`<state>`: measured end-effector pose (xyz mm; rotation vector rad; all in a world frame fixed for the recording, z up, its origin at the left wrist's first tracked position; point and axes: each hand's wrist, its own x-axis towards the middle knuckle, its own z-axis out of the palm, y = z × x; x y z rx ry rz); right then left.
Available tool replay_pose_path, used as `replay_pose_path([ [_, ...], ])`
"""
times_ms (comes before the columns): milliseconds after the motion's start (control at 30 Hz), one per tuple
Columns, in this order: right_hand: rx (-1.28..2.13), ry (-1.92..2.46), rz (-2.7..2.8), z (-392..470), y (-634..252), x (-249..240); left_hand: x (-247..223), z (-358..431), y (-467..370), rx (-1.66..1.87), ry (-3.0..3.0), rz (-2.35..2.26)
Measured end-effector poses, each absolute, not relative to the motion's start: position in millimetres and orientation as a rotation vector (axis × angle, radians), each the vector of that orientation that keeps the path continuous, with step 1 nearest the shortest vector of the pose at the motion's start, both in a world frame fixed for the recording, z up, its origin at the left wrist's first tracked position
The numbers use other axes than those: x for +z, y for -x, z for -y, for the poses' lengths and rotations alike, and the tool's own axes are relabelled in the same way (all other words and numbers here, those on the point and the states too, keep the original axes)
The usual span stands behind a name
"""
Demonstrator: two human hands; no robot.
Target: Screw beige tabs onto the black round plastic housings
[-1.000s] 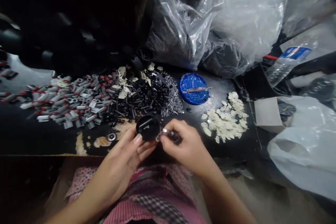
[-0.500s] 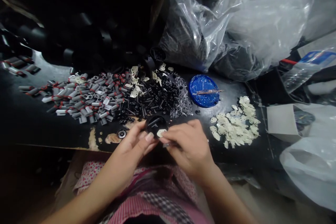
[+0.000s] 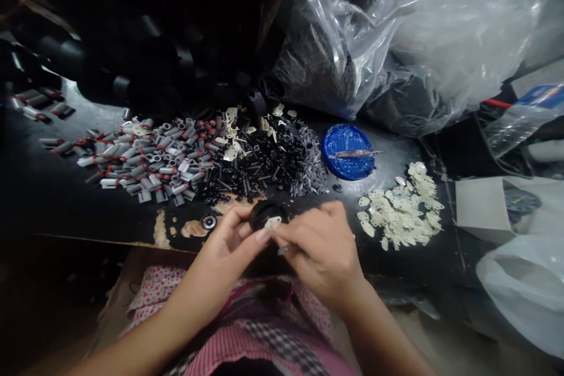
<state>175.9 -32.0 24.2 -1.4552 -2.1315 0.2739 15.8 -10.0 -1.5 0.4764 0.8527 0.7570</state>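
My left hand [image 3: 233,238] is wrapped round a round black plastic part [image 3: 261,210], held just above the table's front edge. A small cream plate with a hole [image 3: 274,221] lies against that part's open face, with my left thumb at its lower edge. My right hand [image 3: 319,241] is closed, its thumb and forefinger pinching the plate's edge. A small grey piece [image 3: 283,250] sticks out below the right fingers; its kind is unclear. Beyond the hands are a heap of small black parts and springs [image 3: 238,170] and a pile of thin grey pieces [image 3: 308,164].
Grey cylinders with red rings [image 3: 150,158] are heaped at left. A blue lid with a stick across it [image 3: 348,147] lies right of centre, and more cream plates [image 3: 400,208] farther right. Clear plastic bags [image 3: 335,53] and a white box [image 3: 482,205] stand around. A small ring [image 3: 209,222] sits near the edge.
The left thumb has moved right onto the cream plate's edge, and the black part has tilted. The plate now sits at a different angle. The whole view has shifted slightly.
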Motion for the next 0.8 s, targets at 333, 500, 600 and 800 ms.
replay_pose_path([
  [333,0.559,1.481,1.994,36.9,-159.9,27.4,-3.0,14.6,-11.0,0.763,-0.464,-0.943],
  [500,0.934,1.173,1.879,29.8,-155.2,31.5,-20.6,48.0,66.6,0.872,-0.674,-1.374],
  [600,0.942,1.243,1.785,22.5,-155.9,25.5,-32.9,66.7,129.8,0.837,-0.621,-1.854],
  [800,0.895,1.214,1.861,16.2,-146.8,3.5,4.3,32.6,155.7,1.027,-1.154,-1.912],
])
